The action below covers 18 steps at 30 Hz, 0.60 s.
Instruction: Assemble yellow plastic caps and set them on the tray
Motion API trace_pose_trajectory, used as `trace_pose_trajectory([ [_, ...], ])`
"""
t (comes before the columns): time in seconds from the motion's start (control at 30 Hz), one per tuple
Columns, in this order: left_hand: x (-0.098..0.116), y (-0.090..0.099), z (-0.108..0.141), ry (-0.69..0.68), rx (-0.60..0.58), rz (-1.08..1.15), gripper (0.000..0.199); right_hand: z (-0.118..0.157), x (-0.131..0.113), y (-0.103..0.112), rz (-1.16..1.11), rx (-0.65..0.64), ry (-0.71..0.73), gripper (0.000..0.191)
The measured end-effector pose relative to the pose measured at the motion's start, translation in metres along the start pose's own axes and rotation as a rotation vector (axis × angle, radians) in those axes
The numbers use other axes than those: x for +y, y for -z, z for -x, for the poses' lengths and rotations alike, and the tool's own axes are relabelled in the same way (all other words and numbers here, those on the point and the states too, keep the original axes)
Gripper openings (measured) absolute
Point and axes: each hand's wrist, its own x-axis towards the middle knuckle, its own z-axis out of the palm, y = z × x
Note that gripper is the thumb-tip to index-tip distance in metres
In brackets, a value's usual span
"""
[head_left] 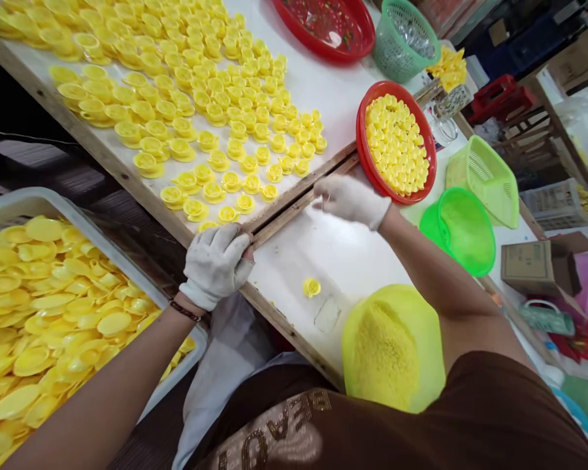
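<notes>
My left hand (218,264), in a white glove with bare fingertips, is at the table corner beside the nearest yellow cups. Its fingers are curled down and whatever they hold is hidden. My right hand (350,201), gloved the same way, hovers over the near white table, left of the red basin. Its fingers are bent together, slightly blurred, and I cannot make out anything in them. Many small yellow toy cups on saucers (218,161) stand in rows on the far table. One small yellow piece (311,286) lies alone on the near table.
A red basin (361,140) holds small yellow pieces. A yellow bowl (428,356) contains tiny yellow bits. A green bowl (485,245) and a light green basket (502,189) stand to the right. At left, a large crate (91,222) is full of yellow pieces. Wooden strips (294,212) divide the tables.
</notes>
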Motion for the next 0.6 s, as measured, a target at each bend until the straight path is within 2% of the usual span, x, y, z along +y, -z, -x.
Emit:
trace_pose_trajectory([
  [0.03, 0.000, -0.001, 0.000, 0.004, -0.006, 0.001, 0.020, 0.023, -0.011, -0.014, -0.017, -0.071, 0.057, 0.031],
  [0.13, 0.001, 0.000, 0.000, 0.014, -0.017, 0.005, 0.019, 0.082, -0.043, -0.061, -0.015, -0.213, 0.189, 0.062],
  [0.17, 0.001, 0.000, 0.000, 0.015, -0.016, 0.008, 0.019, 0.094, -0.051, -0.075, -0.004, -0.244, 0.229, 0.062],
  [0.23, 0.000, 0.000, 0.000, 0.014, -0.009, 0.009, 0.018, 0.104, -0.059, -0.091, -0.005, -0.255, 0.285, 0.038],
  [0.27, 0.000, 0.001, 0.000, 0.012, 0.000, 0.005, 0.017, 0.102, -0.060, -0.091, -0.006, -0.239, 0.296, 0.027],
  [0.3, 0.000, 0.001, 0.000, 0.009, 0.011, -0.002, 0.016, 0.097, -0.058, -0.087, -0.009, -0.209, 0.297, 0.020],
  [0.37, 0.000, 0.002, -0.001, 0.001, 0.031, -0.021, 0.015, 0.077, -0.048, -0.064, -0.016, -0.107, 0.265, 0.016],
  [0.5, 0.000, 0.004, -0.003, -0.016, 0.043, -0.035, 0.014, 0.017, -0.011, -0.002, -0.031, 0.182, 0.086, 0.029],
  [0.6, 0.000, 0.006, -0.003, -0.017, 0.043, -0.033, 0.015, -0.034, 0.020, 0.024, -0.025, 0.292, -0.089, 0.036],
])
